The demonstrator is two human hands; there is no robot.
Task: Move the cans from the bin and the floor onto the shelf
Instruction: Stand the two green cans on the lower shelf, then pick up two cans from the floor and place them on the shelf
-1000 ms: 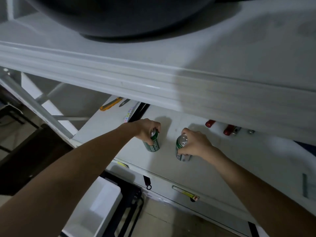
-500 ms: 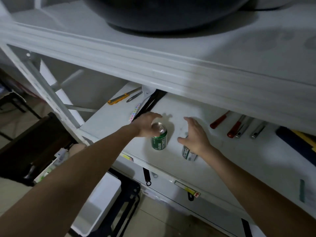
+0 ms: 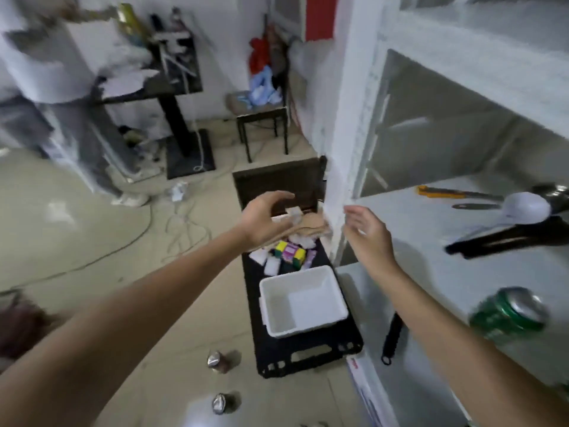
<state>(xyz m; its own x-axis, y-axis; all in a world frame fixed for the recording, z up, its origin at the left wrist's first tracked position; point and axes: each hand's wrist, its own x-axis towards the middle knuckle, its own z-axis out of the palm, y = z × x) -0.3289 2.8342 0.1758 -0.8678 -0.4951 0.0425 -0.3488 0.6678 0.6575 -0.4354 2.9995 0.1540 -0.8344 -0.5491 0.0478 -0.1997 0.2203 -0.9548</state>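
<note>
**Two cans shelved, view swings back to the floor**

A sec ago both hands were on the shelf setting down green cans; now they're off them and the head has turned left and down twd the floor. Left hand (image 3: 264,215) hangs in the air over the black crate (image 3: 308,349), fingers (image 3: 283,195) spread and curled, holding nothing. Right hand (image 3: 368,231) is by the shelf post, fingers apart, also empty.

One green can (image 3: 508,315) shows upright on the shelf (image 3: 431,272) at right edge of frame, blurred; the 2nd placed can isn't in view here. The white bin (image 3: 303,305) sits on the crate and looks empty inside, so that source prob done. Still on the floor (image 3: 123,241): near can (image 3: 222,403) and farther can (image 3: 217,361), both upright just left of the crate, well apart from either hand. Maybe another at bottom edge, too cut off to tell.

Meaning: drop-off step finished, task partway. Next likely a reach down for the 2 floor cans, one per hand. Frame has motion blur, so exact can positions are approx.
</note>
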